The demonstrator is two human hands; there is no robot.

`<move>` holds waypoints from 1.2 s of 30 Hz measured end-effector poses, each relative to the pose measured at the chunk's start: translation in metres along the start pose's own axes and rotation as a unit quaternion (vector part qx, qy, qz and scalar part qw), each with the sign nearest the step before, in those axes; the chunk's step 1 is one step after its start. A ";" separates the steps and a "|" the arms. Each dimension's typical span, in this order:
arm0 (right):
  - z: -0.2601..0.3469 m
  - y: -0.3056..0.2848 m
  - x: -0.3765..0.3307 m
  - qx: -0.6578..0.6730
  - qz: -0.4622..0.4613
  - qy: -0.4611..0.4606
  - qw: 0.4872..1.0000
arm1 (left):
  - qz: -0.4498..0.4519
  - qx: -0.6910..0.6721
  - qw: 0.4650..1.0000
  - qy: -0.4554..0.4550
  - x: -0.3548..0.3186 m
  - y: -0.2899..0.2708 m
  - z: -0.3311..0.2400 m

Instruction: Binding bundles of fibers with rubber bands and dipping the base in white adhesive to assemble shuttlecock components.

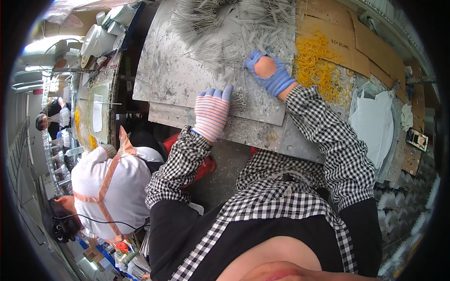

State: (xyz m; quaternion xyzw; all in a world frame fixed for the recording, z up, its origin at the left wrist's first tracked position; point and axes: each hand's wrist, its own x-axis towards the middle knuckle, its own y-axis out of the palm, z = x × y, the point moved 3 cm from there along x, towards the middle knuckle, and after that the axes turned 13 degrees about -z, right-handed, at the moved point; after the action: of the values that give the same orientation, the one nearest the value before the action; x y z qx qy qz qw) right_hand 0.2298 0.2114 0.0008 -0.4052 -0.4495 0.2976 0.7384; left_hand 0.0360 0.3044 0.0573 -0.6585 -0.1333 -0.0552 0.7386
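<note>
My left hand, in a striped white, orange and blue glove, is on the metal sheet near its front edge. Its fingers look curled, and the palm side is hidden. Right beside it lies a small bunch of thin wires with looped ends. My right hand, in a blue glove with a hole on its back, is at the lower edge of a big pile of thin grey wire-stemmed brushes. Its fingers are bent inward over loose strands; what they grip is too small to make out.
Yellow rubber bands are heaped on flattened cardboard at the right. Beyond them are a white plastic bag and a phone. A co-worker in a white top is close at my left, by another worktable.
</note>
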 end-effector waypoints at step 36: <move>0.046 0.022 -0.041 0.384 0.034 0.431 0.816 | 0.243 -0.026 0.966 -0.080 0.130 0.025 0.039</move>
State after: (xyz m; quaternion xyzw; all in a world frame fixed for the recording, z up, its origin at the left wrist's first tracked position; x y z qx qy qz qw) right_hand 0.1692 0.2049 -0.0232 -0.1909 0.0792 0.2657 0.9416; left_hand 0.1619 0.3582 0.0718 -0.6922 -0.0269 0.1756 0.6995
